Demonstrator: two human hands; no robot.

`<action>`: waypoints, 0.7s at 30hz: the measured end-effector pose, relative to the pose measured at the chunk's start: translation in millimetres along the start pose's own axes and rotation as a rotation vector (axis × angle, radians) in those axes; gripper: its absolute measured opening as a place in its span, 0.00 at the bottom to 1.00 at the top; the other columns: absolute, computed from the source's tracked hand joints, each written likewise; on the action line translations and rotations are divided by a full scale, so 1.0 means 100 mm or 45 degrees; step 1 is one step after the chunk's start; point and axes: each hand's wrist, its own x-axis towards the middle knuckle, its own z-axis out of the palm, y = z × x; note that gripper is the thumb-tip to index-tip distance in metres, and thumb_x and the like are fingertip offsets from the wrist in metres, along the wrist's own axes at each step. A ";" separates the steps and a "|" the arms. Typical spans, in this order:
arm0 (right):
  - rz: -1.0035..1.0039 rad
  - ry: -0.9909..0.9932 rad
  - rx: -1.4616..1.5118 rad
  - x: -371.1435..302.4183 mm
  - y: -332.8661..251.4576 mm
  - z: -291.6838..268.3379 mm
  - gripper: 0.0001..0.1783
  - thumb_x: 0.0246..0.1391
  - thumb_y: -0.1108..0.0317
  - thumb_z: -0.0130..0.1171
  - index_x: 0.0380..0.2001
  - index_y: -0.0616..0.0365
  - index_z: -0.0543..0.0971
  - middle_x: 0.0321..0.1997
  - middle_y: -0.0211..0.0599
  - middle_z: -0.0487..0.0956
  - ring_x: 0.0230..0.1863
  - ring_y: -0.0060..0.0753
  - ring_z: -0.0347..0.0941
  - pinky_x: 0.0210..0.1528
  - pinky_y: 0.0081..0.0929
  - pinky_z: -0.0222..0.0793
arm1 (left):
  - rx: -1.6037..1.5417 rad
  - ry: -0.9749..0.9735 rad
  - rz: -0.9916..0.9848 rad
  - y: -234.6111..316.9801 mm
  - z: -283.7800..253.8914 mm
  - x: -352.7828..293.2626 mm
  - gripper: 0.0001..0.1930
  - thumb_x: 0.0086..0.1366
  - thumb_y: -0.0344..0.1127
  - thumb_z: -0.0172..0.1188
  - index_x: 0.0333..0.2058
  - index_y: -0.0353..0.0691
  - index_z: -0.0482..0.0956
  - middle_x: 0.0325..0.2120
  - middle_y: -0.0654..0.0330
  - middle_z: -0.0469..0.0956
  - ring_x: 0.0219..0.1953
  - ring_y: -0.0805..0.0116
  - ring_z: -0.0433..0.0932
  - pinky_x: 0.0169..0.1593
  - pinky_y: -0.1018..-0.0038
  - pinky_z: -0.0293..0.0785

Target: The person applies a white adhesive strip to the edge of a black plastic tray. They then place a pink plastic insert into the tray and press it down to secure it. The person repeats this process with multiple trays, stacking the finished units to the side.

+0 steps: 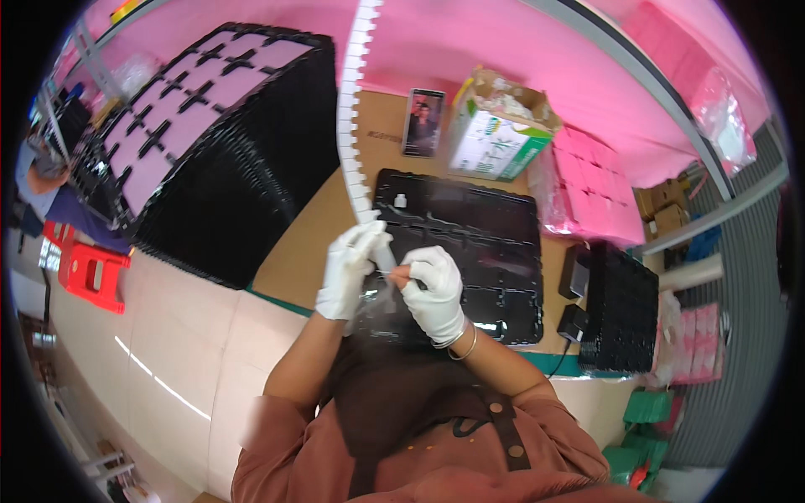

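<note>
My left hand, in a white glove, is closed around a small white piece whose exact kind I cannot make out. My right hand wears a white glove with bare fingertips showing. Its thumb and finger are pinched together against the lower end of that piece; whatever lies between them is too small to name. Clear thin plastic hangs below the hands. Beneath them lies a black moulded tray with shallow compartments. One small white item sits in its far left part.
A long white notched strip curves down toward my left hand. Stacked black trays rise at left; more black trays stand right. Behind are a phone, an open carton and pink packs. A red stool and another person are far left.
</note>
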 end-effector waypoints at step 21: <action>0.834 -0.394 -0.696 0.13 2.50 -1.46 0.10 0.37 0.81 0.67 0.22 0.63 0.74 0.34 0.49 0.73 0.37 0.48 0.75 0.40 0.38 0.73 | -0.157 0.049 -0.200 -0.62 -0.03 0.01 0.14 0.67 0.42 0.59 0.38 0.33 0.76 0.33 0.54 0.79 0.39 0.63 0.81 0.44 0.70 0.76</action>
